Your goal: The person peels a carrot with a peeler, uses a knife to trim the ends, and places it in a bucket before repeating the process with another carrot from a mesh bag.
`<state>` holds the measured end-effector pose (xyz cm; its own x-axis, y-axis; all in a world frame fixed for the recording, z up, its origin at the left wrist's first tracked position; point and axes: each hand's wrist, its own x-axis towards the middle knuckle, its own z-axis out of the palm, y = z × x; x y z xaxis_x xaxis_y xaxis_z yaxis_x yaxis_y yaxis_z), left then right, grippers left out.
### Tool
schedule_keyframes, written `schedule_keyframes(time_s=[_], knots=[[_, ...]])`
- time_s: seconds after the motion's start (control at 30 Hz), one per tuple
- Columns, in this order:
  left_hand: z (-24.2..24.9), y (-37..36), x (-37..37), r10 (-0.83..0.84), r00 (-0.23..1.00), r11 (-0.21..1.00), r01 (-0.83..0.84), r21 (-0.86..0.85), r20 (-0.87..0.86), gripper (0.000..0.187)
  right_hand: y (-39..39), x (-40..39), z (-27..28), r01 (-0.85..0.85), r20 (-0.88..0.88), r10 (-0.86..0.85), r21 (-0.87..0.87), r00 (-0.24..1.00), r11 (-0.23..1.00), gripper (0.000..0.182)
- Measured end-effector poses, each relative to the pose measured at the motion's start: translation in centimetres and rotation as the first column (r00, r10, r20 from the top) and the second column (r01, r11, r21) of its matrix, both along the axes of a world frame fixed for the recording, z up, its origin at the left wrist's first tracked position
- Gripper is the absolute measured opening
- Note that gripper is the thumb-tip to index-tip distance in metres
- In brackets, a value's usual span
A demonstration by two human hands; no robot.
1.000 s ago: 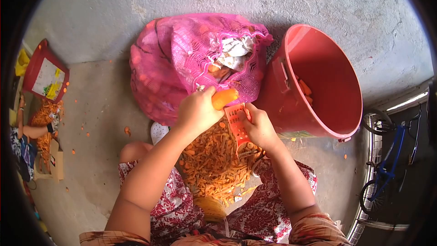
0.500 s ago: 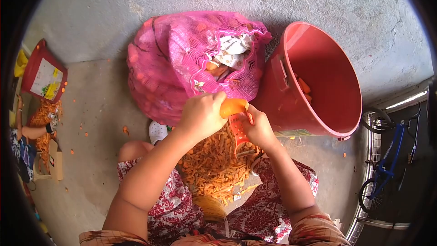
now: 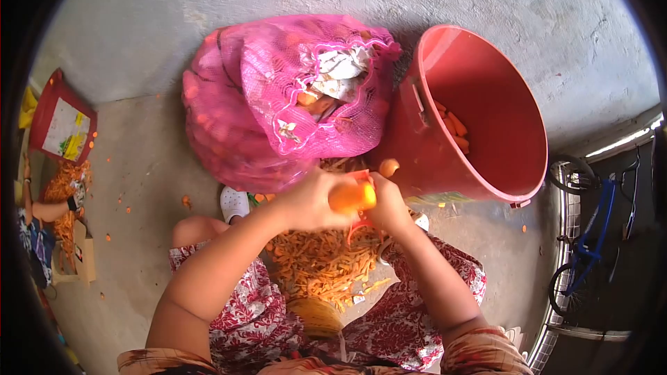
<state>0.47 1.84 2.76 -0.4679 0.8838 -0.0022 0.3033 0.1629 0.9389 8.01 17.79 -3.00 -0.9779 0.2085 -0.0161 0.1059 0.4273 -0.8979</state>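
My left hand [image 3: 310,201] grips an orange carrot [image 3: 352,196], whose cut end faces the camera. My right hand [image 3: 389,203] holds an orange plastic peeler [image 3: 360,221] right against the carrot; most of the peeler is hidden behind the two hands. A small orange piece [image 3: 389,167] is just above my right hand, near the bucket wall. Below the hands a heap of orange carrot peelings [image 3: 321,264] lies on the floor between my knees.
A pink mesh sack [image 3: 278,97] full of carrots leans behind the hands. A red bucket [image 3: 486,160] with several peeled carrots stands at the right. Another person's arm [image 3: 52,210] and peelings are at far left, beside a red box [image 3: 61,121]. A blue bicycle [image 3: 590,250] stands right.
Both hands have come down and toward me with the carrot and peeler. The carrot has turned so its end faces up. A small orange piece now shows above my right hand.
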Motion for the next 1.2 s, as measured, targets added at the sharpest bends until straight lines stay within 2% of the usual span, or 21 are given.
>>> schedule_keyframes(time_s=[0.03, 0.1, 0.13, 0.17, 0.27, 0.33, 0.4, 0.5, 0.53, 0.67, 0.73, 0.77, 0.83, 0.9, 0.93, 0.97, 1.03, 1.07, 1.1, 1.17, 1.2], knots=[[0.2, 0.2, 1.0, -0.191, 0.973, 0.965, 0.162, 0.208, 0.128, 0.021, 0.4, -0.2, -0.4, -0.026, 0.051, 0.036, -0.195, 0.998, 0.98, 0.011], [1.0, 0.8, 2.0, -0.234, 0.967, 0.947, 0.203, 0.249, 0.1, 0.024, 0.1, 0.4, -0.1, -0.039, 0.053, 0.042, -0.067, 0.998, 0.997, 0.015], [0.7, 0.8, 1.6, -0.191, 0.981, 0.966, 0.181, 0.183, 0.042, 0.027, -0.2, 0.6, 0.4, -0.064, 0.058, 0.064, 0.003, 0.996, 0.998, 0.017], [-0.3, 0.8, 1.5, -0.042, 0.999, 0.975, 0.043, 0.22, -0.013, 0.028, -0.4, 0.8, 0.5, -0.094, 0.065, 0.089, 0.072, 0.994, 0.993, 0.019], [-1.2, 1.1, 0.5, -0.015, 0.988, 0.967, -0.025, 0.255, 0.153, 0.028, -0.1, 1.8, -4.5, -0.176, 0.146, 0.197, -0.141, 0.97, 0.974, 0.029], [-0.8, 2.0, 1.5, -0.139, 0.839, 0.86, -0.161, 0.484, 0.526, 0.033, -1.1, 2.1, -4.0, -0.277, 0.169, 0.284, -0.067, 0.944, 0.959, 0.04], [-0.6, 2.4, 2.1, -0.276, 0.629, 0.783, -0.291, 0.55, 0.727, 0.041, -2.3, 2.2, -3.7, -0.329, 0.175, 0.335, -0.065, 0.926, 0.942, 0.037], [-1.6, 2.7, 2.0, -0.098, 0.818, 0.847, -0.231, 0.479, 0.567, 0.037, -3.1, 2.3, -2.6, -0.313, 0.128, 0.344, -0.209, 0.93, 0.926, 0.033], [-1.4, 2.7, 1.5, 0.095, 0.995, 0.897, -0.092, 0.432, 0.014, 0.035, -3.2, 2.4, -2.0, -0.267, 0.109, 0.318, -0.333, 0.942, 0.904, 0.031], [-0.2, 2.6, 1.4, 0.11, 0.883, 0.96, 0.026, 0.28, -0.456, 0.038, -2.7, 2.0, 0.4, -0.049, 0.077, 0.153, -0.731, 0.985, 0.68, 0.026], [-0.5, 2.2, 1.2, 0.105, 0.931, 0.961, -0.004, 0.278, -0.35, 0.042, -1.9, 1.2, 0.0, 0.031, 0.097, 0.084, -0.82, 0.992, 0.572, 0.024], [-0.8, 1.9, 1.2, 0.104, 0.95, 0.961, -0.02, 0.276, -0.294, 0.044, -1.2, 1.2, 0.0, 0.129, 0.148, -0.032, -0.71, 0.988, 0.692, 0.022], [-1.1, 1.2, 1.1, -0.001, 0.976, 0.989, 0.034, 0.147, -0.217, 0.062, 0.3, 0.2, -1.7, 0.173, 0.119, -0.135, -0.834, 0.984, 0.524, 0.02], [-1.1, 0.7, 1.2, -0.102, 0.989, 0.986, 0.115, 0.12, -0.109, 0.07, 1.4, 0.1, -0.8, 0.236, 0.103, -0.247, -0.761, 0.964, 0.605, 0.021], [-1.7, 0.5, 1.4, -0.148, 0.968, 0.984, 0.165, 0.072, -0.204, 0.077, 1.9, 0.3, -1.1, 0.164, 0.024, -0.223, -0.755, 0.974, 0.635, 0.021], [-2.3, 0.6, 1.8, -0.097, 0.992, 0.985, 0.084, 0.154, 0.08, 0.076, 2.2, 0.4, -1.3, 0.092, -0.054, -0.198, -0.743, 0.979, 0.663, 0.021], [-3.4, 1.1, 2.3, -0.04, 0.788, 0.964, -0.132, 0.232, 0.614, 0.076, 1.3, 0.4, -0.8, 0.106, -0.076, -0.243, -0.746, 0.967, 0.658, 0.02], [-3.7, 1.3, 2.3, 0.067, 0.713, 0.948, -0.263, 0.178, 0.698, 0.073, 0.7, 0.3, -0.4, 0.112, -0.087, -0.264, -0.747, 0.961, 0.655, 0.02], [-4.0, 1.4, 2.0, 0.085, 0.796, 0.968, -0.209, 0.141, 0.6, 0.072, 0.1, 0.2, 0.0, 0.17, -0.07, -0.296, -0.684, 0.953, 0.709, 0.016], [-4.2, 1.2, 1.5, 0.095, 0.921, 0.992, -0.121, 0.045, 0.377, 0.07, 0.1, 0.0, -1.6, 0.242, -0.082, -0.29, -0.361, 0.954, 0.901, 0.012], [-4.1, 1.2, 1.7, 0.174, 0.858, 0.974, -0.223, 0.045, 0.483, 0.067, 0.1, 0.0, -1.4, 0.245, -0.05, -0.261, -0.211, 0.964, 0.946, 0.013]])
